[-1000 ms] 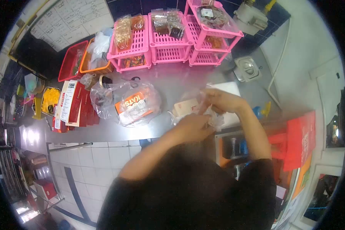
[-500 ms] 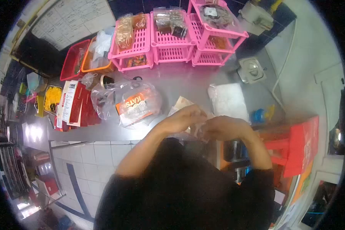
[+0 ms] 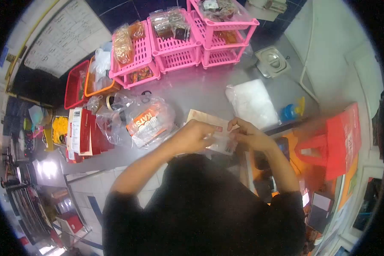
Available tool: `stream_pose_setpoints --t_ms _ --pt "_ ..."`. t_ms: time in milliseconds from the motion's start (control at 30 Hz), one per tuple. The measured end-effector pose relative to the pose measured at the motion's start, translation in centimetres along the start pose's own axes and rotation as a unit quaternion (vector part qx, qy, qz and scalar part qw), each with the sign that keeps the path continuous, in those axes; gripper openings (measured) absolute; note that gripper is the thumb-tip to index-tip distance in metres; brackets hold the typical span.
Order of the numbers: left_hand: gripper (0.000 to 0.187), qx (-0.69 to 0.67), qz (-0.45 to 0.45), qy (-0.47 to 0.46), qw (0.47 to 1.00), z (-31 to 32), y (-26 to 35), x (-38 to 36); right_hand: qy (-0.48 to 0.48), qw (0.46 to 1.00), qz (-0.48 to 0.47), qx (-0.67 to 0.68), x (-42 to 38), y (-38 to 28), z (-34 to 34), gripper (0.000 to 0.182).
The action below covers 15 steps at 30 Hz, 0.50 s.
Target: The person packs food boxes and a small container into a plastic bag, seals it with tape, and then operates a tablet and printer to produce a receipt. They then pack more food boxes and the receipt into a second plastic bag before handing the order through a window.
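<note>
A flat beige paper packet (image 3: 201, 116) with red print and a clear, filmy lower part lies between my hands at the front of the steel counter. My left hand (image 3: 195, 136) is closed on its left side, fingers bent over the paper. At the right side, my right hand (image 3: 252, 137) has its fingers curled at the packet's edge, thumb and forefinger touching the filmy part. What is inside the packet cannot be made out. Left of it, a clear plastic bag (image 3: 164, 112) holds an orange-and-white labelled pack (image 3: 146, 123).
Pink stacked baskets (image 3: 175, 49) with sachets stand at the back of the counter (image 3: 187, 91). A white folded stack in plastic (image 3: 254, 102), a lidded steel container (image 3: 273, 62) and a blue object (image 3: 289, 113) are rightward. Red cartons (image 3: 87, 132) stand left. A red bag (image 3: 343, 141) hangs right.
My hands have moved apart, and more of the beige packet shows between them. The right hand has loosened from a tight bunch. The whole view has tilted and shifted.
</note>
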<state>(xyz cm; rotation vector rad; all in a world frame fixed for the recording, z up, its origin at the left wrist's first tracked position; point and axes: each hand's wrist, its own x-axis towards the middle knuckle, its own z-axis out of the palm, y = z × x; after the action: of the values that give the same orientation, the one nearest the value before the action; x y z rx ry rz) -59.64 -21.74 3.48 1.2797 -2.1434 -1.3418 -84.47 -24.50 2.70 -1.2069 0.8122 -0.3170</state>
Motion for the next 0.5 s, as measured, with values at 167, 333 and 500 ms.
stream_pose_setpoints --t_ms 167,333,500 --pt "0.008 0.349 0.27 0.314 0.84 4.5 -1.7 0.0 -0.034 0.988 0.151 -0.022 1.4 -1.3 0.5 0.033" --pt "0.012 0.405 0.293 0.381 0.778 4.1 -3.1 -0.3 0.103 0.993 0.051 0.041 3.7 0.8 2.4 0.027" --pt "0.017 0.395 0.192 0.322 0.839 1.4 -1.7 -2.6 0.096 0.991 0.086 0.034 2.3 -3.3 2.2 0.018"
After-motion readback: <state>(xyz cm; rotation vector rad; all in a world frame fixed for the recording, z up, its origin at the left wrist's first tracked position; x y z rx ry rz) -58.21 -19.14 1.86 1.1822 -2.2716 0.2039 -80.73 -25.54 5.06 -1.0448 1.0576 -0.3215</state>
